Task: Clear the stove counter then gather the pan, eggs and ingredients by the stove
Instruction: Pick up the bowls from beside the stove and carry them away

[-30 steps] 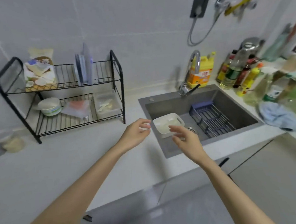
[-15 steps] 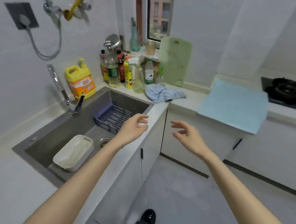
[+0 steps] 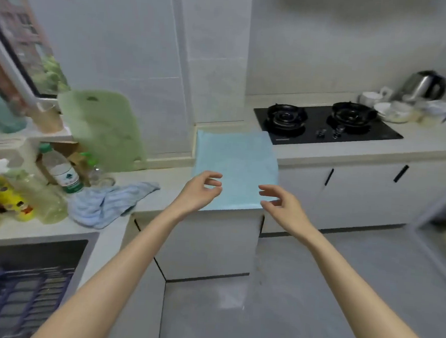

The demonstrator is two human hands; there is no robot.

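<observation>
Reach toward the blue mat (image 3: pixel 236 156)
Our left hand (image 3: pixel 198 193) and right hand (image 3: pixel 284 208) hover apart at the counter (image 3: pixel 167 179) edge, fingers loosely curled, gripping nothing.

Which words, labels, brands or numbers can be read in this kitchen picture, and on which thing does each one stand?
No text here can be read with certainty.
On the clear bottle: a green and white label with a mark, too blurred to read.
On the stove: small white print near its front left corner, too small to read.
On the yellow bottle: a label, too blurred to read.
</observation>
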